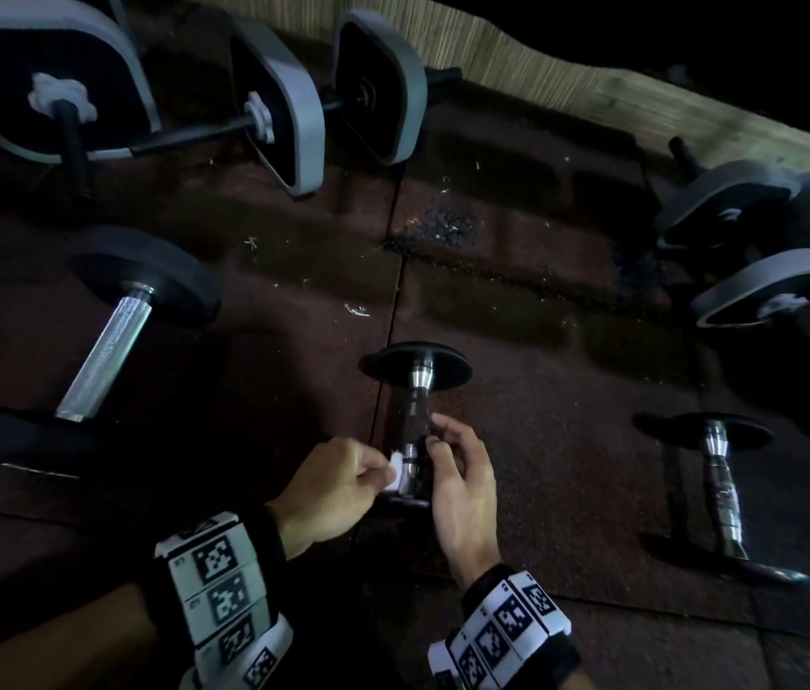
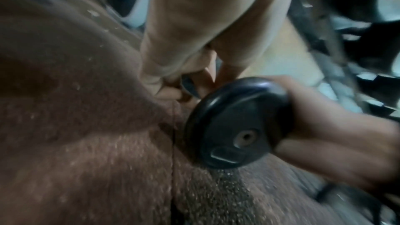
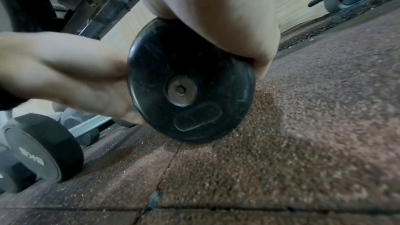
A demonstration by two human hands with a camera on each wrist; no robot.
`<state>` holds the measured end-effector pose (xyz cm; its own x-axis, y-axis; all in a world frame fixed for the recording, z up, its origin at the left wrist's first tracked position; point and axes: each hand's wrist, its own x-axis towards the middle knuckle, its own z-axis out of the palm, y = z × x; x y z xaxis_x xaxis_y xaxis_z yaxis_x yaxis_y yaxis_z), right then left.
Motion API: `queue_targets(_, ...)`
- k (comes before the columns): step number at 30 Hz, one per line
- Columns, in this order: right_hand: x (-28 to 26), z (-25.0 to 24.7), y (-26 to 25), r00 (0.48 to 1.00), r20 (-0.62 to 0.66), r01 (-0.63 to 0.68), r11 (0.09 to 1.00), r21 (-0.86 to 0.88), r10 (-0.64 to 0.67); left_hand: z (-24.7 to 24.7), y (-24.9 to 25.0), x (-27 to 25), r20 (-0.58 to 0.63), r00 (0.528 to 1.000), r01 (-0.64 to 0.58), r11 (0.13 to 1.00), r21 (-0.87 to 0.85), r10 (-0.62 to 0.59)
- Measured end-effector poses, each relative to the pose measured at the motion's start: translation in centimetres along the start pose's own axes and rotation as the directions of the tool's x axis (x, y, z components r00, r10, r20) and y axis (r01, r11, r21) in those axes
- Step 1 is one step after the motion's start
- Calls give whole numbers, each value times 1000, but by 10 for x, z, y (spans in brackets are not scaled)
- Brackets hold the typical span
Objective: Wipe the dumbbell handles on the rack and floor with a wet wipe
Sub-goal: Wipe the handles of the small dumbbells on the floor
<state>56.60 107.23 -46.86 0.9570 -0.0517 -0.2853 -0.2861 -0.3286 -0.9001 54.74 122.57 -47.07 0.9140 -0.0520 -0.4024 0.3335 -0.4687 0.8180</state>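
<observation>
A small dumbbell [image 1: 416, 371] with black end discs lies on the rubber floor in the centre of the head view. My left hand [image 1: 374, 473] pinches a white wet wipe [image 1: 395, 474] against the near end of its chrome handle [image 1: 415, 420]. My right hand [image 1: 444, 443] curls round the handle from the right side. Both wrist views are filled by the near disc [image 2: 236, 126] [image 3: 190, 81]; the handle and the wipe are hidden behind it. In the right wrist view my right palm [image 3: 216, 14] lies over the top of that disc.
A dumbbell with a knurled silver handle [image 1: 104, 351] lies to the left and a chrome-handled one [image 1: 721, 485] to the right. Larger grey-plated dumbbells sit at the back [image 1: 273, 102] and far right [image 1: 766, 281]. A black hex dumbbell [image 3: 43, 150] and rack frame [image 3: 103, 6] stand at left.
</observation>
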Motion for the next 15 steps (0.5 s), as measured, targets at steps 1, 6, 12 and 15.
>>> queue_targets(1, 0, -1, 1, 1000, 2, 2, 1000, 1, -2, -1, -1, 0, 19, 1000, 3, 1000, -8, -3)
queue_targets(6, 2, 1, 4, 1000, 24, -4, 1000, 17, 3, 3, -3, 8, 51, 992, 127, 972, -200, -119)
queue_targets(12, -5, -29, -32, 940, 334, -28, 991, -128, 70, -37, 36, -5, 105, 994, 29, 996, 85, -38)
queue_targets(15, -12, -56, -77, 813, 553, -50, 967, -251, 185, -61, 88, -25, 79, 997, 1, 1000, -17, 0)
